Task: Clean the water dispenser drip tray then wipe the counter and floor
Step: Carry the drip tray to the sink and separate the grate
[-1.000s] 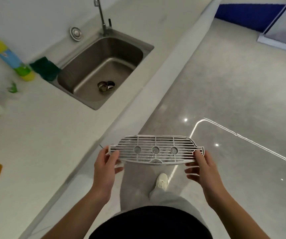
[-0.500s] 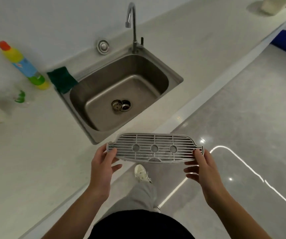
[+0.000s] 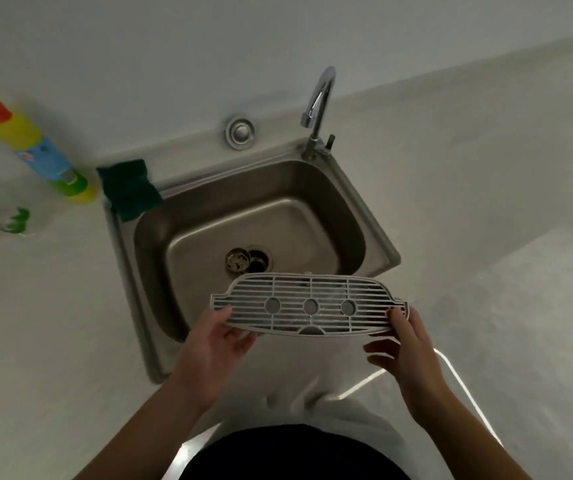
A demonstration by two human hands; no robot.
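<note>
Grey slotted plastic drip tray grille is level over the near edge of the stainless steel sink; left hand and right hand each pinch 1 short end; probably light, stiff and slippery if wet; the solid end rims look like the best hold, not the thin slats.

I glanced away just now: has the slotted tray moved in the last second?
Yes. The drip tray has come toward the sink: a second ago it hung over the floor, short of the sink; now it overlaps the basin's front edge.
</note>
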